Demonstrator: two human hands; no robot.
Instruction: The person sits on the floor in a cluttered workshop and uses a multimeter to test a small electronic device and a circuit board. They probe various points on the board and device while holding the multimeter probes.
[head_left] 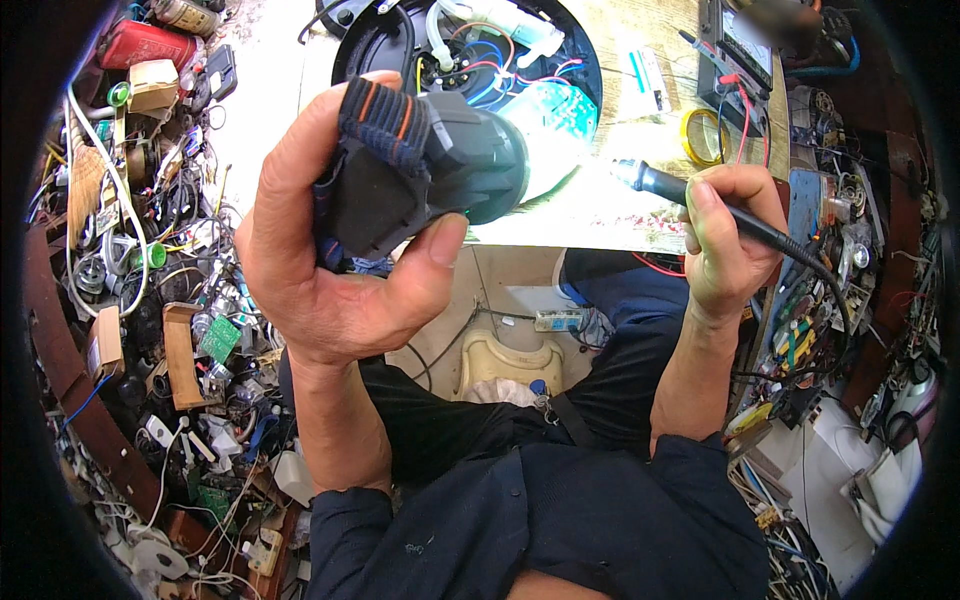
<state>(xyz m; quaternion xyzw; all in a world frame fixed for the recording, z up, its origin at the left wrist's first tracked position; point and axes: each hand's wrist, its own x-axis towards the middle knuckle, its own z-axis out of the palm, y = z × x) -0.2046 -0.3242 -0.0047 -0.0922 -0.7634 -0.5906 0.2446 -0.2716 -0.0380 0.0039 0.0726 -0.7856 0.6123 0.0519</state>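
Note:
My left hand (330,290) grips a black headlamp (475,150) above the table's near edge, thumb below and fingers around its back. A dark elastic strap (385,125) with orange stripes is bunched against it. The headlamp's front points right, toward a bright patch of light. Closed around the black handle of a soldering iron (665,185), my right hand (735,240) holds it with its metal end pointing left. The iron's tip is washed out by glare. Behind the headlamp lies a round black housing (345,60) with coloured wires and a green circuit board (560,110).
A meter (735,60) with red and black leads stands at the far right of the table (610,225), near a yellow-rimmed round container (703,137). Piles of electronic scrap (205,350) crowd the left, more parts (820,260) the right. A cream stool (510,360) is below.

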